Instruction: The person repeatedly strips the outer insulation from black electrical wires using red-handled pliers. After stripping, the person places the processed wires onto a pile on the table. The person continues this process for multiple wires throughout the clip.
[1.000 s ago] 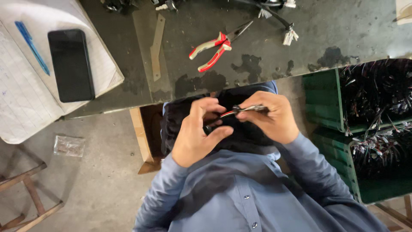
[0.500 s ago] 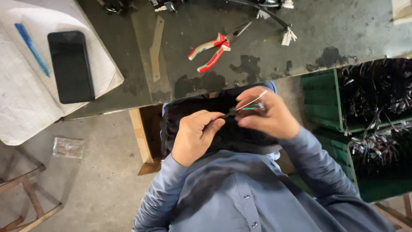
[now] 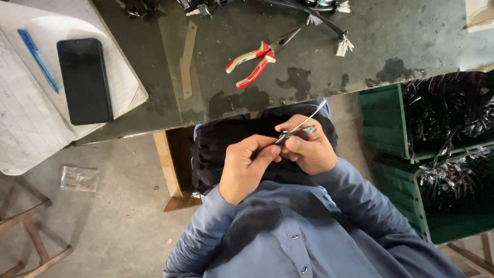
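Left hand (image 3: 246,170), fingers curled, pinches the near end of a thin grey wire piece (image 3: 304,125) between thumb and forefinger. Right hand (image 3: 304,146) closes around the same piece from the other side, its thumb pressing on a small dark fitting with a hint of red and blue at the point where the two hands meet; what that fitting is cannot be told. The wire's free end slants up and away toward the tabletop (image 3: 411,36) edge. Both hands work above the person's lap, over a dark cloth (image 3: 216,149), with blue sleeves running back toward the camera.

On the dark, stained tabletop lie red-and-grey long-nose pliers (image 3: 260,56), well apart from the hands, and a flat narrow strip (image 3: 188,59) to their left. Farther left, a black phone (image 3: 85,80) and a blue pen (image 3: 38,59) rest on a white notebook (image 3: 31,118). A cable with white connector ends (image 3: 342,44) lies near the far edge. Green bins (image 3: 383,118) filled with dark wire bundles stand at the person's right side, below the tabletop. A small clear plastic bag (image 3: 78,178) lies on the concrete floor.
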